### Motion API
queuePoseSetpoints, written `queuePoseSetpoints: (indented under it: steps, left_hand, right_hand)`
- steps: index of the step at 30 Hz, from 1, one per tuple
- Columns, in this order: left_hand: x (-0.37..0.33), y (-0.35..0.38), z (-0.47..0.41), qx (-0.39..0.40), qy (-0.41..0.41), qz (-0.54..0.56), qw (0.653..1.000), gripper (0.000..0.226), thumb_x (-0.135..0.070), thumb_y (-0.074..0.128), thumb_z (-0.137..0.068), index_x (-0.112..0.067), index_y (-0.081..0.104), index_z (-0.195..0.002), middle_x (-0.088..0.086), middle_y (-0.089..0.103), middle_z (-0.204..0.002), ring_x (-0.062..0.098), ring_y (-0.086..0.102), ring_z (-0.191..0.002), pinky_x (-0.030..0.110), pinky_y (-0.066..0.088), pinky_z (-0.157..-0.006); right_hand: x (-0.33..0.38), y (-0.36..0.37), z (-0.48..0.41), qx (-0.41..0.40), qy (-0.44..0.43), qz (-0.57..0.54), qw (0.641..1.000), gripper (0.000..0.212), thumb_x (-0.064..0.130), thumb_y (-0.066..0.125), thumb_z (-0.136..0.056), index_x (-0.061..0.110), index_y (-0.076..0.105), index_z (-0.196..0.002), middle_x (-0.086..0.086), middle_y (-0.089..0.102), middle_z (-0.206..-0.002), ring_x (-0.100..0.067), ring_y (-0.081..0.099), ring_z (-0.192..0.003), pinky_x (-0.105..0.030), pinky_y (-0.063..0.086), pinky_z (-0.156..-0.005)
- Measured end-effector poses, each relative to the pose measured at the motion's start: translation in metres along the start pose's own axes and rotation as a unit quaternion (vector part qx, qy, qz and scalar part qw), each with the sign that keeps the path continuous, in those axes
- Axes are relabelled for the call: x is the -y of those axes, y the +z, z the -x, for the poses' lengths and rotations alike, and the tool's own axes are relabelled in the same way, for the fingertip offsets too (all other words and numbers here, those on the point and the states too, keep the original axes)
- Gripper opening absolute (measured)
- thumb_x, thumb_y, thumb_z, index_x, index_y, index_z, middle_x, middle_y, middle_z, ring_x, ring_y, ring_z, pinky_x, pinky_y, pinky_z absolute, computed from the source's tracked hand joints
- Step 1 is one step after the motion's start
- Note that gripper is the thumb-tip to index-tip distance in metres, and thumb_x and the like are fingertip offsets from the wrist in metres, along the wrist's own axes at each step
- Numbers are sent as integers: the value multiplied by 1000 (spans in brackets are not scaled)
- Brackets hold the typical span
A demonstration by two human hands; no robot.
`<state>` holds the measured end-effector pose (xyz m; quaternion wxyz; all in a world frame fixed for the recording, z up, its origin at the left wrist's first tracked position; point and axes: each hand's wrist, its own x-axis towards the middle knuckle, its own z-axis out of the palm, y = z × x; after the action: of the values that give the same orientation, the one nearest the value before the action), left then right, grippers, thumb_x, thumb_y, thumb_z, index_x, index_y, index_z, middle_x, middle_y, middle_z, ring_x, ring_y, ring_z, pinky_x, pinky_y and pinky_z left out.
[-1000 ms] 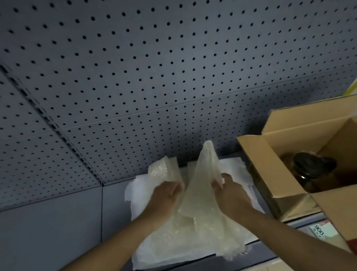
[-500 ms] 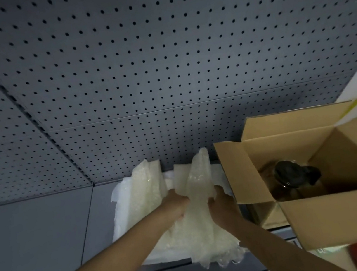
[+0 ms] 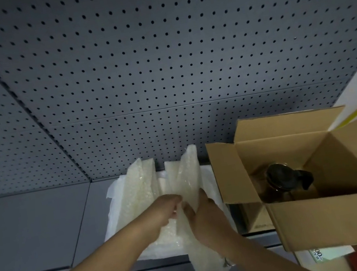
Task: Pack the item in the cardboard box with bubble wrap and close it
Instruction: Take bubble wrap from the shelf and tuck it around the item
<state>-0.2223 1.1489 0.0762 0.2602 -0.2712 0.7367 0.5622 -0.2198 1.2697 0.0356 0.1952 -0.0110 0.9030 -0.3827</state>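
Bubble wrap, a translucent white crumpled sheet (image 3: 188, 181), sits just left of the open brown cardboard box (image 3: 331, 223), gathered upward in two folds. Left hand (image 3: 164, 211) and right hand (image 3: 208, 218) meet on it, fingers of both clenched on the sheet. It lies over a white paper sheet (image 3: 113, 190) on the dark grey shelf (image 3: 34, 230). Inside the box: a dark brown glass jar with black lid (image 3: 283, 180). Behind the box, grey perforated pegboard (image 3: 158, 55).

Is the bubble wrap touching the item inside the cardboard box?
Apart. The head view shows the bubble wrap held left of the cardboard box, outside it, away from the item.
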Motion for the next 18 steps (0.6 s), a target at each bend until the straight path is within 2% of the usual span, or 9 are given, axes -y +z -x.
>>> queuePoseSetpoints:
  steps: [3, 5, 6, 9, 10, 12, 14, 16, 18]
  left_hand:
    - [11, -22, 26, 5, -6, 95, 995, 20, -34, 51, -93, -20, 61, -81, -4, 59, -70, 10, 53, -66, 25, 38, -66]
    - [11, -36, 40, 21, 7, 105, 994, 24, -40, 52, -92, -20, 66, -92, -9, 63, -62, 9, 56, -65, 26, 39, -69]
    - [9, -42, 48, 29, 24, 108, 993, 28, -42, 50, -92, -21, 67, -100, -10, 68, -66, 8, 59, -70, 26, 40, -72]
    - [-5, -55, 66, 54, 100, 95, 989, 31, -45, 45, -93, -28, 63, -111, -7, 77, -98, 9, 67, -98, 29, 42, -84]
    - [-14, -56, 70, 50, 117, 79, 989, 28, -45, 43, -94, -30, 61, -110, -10, 77, -99, 6, 67, -99, 28, 42, -84]
    - [-32, -59, 74, 30, 141, 31, 989, 25, -45, 43, -95, -34, 58, -111, -21, 76, -89, -6, 68, -88, 25, 42, -77]
    - [-45, -63, 81, 23, 187, -12, 982, 27, -43, 48, -94, -35, 59, -117, -26, 74, -87, -14, 66, -79, 22, 43, -75]
    - [-60, -63, 92, 29, 267, -29, 963, 30, -46, 51, -90, -36, 62, -116, -25, 74, -97, -12, 65, -89, 19, 46, -83]
    - [-71, -61, 108, 55, 341, -36, 938, 34, -51, 47, -82, -42, 66, -108, -24, 73, -102, -9, 65, -95, 14, 47, -82]
  right_hand:
    - [16, -4, 20, 42, -9, -6, 999, 91, 74, 42, -74, 27, 11, -146, -6, 42, -141, -26, 50, -121, -44, 47, -97]
    - [29, -11, 30, 56, -19, -26, 998, 104, 83, 46, -60, 30, 14, -144, 0, 44, -138, -23, 50, -120, -43, 48, -96]
    - [36, -16, 33, 53, -29, -31, 998, 105, 83, 51, -57, 32, 17, -142, 2, 45, -135, -22, 51, -119, -41, 48, -95]
    - [56, -34, 39, 7, -72, 1, 997, 88, 59, 68, -64, 28, 27, -135, 4, 46, -123, -19, 53, -111, -31, 49, -87]
    - [60, -39, 38, -19, -85, -1, 996, 79, 48, 70, -68, 26, 30, -132, 5, 48, -118, -17, 55, -108, -26, 49, -83]
    - [70, -52, 39, -60, -106, -47, 991, 54, 31, 69, -75, 28, 38, -120, 14, 51, -102, -9, 58, -97, -12, 45, -71]
    - [79, -68, 42, -60, -109, -114, 986, 39, 23, 65, -80, 32, 41, -108, 22, 50, -88, -5, 59, -88, -10, 43, -59]
    - [85, -94, 48, -47, -118, -168, 978, 29, 15, 65, -81, 29, 51, -102, 19, 58, -87, -2, 63, -83, -9, 47, -55]
    - [82, -133, 52, -60, -129, -194, 971, 29, 5, 70, -77, 30, 56, -84, 18, 62, -78, 7, 63, -67, -6, 47, -49]
